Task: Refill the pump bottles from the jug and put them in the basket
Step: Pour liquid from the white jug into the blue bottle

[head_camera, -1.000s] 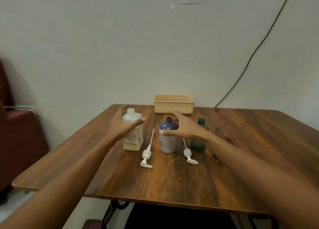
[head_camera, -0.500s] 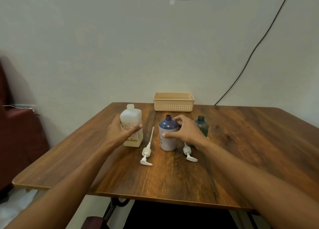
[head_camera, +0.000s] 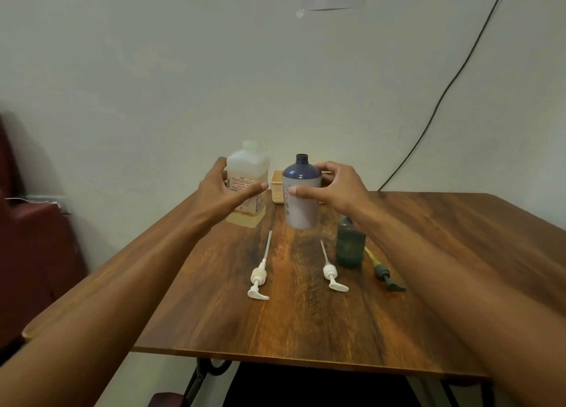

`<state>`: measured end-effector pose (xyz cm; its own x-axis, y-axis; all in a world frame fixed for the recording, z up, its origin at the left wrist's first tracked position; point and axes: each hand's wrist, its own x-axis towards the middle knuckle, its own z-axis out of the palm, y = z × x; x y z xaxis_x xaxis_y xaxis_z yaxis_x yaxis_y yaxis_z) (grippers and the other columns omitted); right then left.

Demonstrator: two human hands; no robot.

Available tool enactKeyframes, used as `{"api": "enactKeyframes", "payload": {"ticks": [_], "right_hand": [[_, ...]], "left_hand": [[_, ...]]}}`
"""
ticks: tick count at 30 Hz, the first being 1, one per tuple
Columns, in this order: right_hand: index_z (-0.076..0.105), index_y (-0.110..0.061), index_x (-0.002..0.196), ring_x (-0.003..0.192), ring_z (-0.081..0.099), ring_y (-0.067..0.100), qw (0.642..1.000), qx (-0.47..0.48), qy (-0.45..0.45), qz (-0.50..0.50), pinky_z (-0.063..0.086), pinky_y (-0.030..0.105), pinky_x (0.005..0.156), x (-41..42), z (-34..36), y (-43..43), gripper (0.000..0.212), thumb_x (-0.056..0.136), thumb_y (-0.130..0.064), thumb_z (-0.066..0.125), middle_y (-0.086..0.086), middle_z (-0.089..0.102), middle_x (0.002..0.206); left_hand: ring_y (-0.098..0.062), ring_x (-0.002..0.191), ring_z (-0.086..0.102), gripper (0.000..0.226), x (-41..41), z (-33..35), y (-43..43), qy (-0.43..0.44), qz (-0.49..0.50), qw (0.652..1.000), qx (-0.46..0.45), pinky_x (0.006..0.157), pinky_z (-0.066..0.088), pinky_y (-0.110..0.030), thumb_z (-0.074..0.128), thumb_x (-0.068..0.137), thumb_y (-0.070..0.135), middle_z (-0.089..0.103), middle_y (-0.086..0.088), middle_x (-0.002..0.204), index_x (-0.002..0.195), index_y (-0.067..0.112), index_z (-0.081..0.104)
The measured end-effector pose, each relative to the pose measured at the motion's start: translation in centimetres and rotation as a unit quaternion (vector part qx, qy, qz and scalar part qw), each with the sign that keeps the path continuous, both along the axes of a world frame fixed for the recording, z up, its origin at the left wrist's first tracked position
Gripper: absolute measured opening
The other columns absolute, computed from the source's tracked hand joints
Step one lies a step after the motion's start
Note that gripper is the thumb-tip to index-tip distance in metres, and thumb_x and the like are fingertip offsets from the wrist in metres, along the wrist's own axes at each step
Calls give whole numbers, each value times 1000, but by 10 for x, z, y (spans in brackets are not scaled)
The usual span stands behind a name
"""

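Left hand (head_camera: 225, 189) grips the translucent square jug (head_camera: 248, 173); right hand (head_camera: 333, 189) clasps the round blue bottle (head_camera: 301, 198).

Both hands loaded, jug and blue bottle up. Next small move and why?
Probably tip the jug in the left hand so its mouth comes over the blue bottle, which the right hand holds upright with its neck open. Its cap looks to be still on, so that may need removing first. The pumps lie on the table.
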<state>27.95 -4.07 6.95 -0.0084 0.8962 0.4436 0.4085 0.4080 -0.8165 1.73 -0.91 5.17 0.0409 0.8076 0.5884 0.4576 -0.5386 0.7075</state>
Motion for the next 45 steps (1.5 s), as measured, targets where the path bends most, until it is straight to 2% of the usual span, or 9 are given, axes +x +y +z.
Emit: {"api": "enactKeyframes", "payload": {"ticks": [2,4,7,12,17,24,33,40,45], "right_hand": [[63,-25,125,114,67,15,1000,2,3,5,64,33,88,1,5,-2,69,68,-43,97,-6,68,123],[64,-22,131,115,66,16,1000,5,2,7,63,25,78,1,8,-4,73,69,-41,97,-5,67,125],[63,-18,137,114,66,15,1000,10,-3,11,59,17,69,1,9,-4,78,70,-40,97,-4,67,127],[65,-19,134,117,67,18,1000,10,-18,3,64,37,91,0,8,-4,77,69,-43,97,-5,68,125],[67,-21,134,117,67,17,1000,5,-29,2,62,44,98,0,6,-4,79,67,-45,98,-6,70,126],[66,-20,137,117,67,16,999,7,-35,5,62,44,98,-1,8,-5,82,66,-46,98,-3,71,131],[67,-17,138,118,67,20,998,10,-60,2,62,37,96,-1,4,-4,79,70,-43,97,0,71,134],[65,-17,139,118,67,22,997,21,-71,-9,62,39,95,-5,0,-3,81,70,-44,96,2,70,137],[65,-18,138,115,66,20,997,23,-76,-4,61,34,92,-5,-2,-4,79,70,-43,96,1,70,135]], "left_hand": [[-14,99,71,94,1,7,0,18,-5,1000,11,74,65,-36,80,58,80,67,6,116,132,31,49],[-17,100,70,94,2,14,1,39,-7,999,26,74,65,-36,81,58,77,67,3,118,133,29,51],[-15,102,67,88,2,24,0,81,0,995,62,73,62,-26,84,61,70,65,5,118,131,26,54],[-12,97,66,77,-5,42,-1,151,11,984,98,66,52,-12,91,66,51,67,6,116,130,24,58],[-12,106,62,78,-8,56,-3,203,3,972,117,72,49,-10,94,65,40,64,10,121,133,25,58],[-13,109,63,80,-10,62,-2,252,-12,960,123,75,49,-11,95,64,35,65,10,124,134,25,58],[-17,108,64,81,-11,66,-3,288,-13,949,130,79,55,-22,95,66,36,66,3,127,136,21,58],[-17,105,63,80,-12,71,-2,318,2,939,128,74,50,-17,94,67,37,66,0,127,136,20,58],[-20,108,64,85,-13,79,-6,353,14,926,135,78,55,-26,94,65,40,66,0,130,138,20,57]]}}
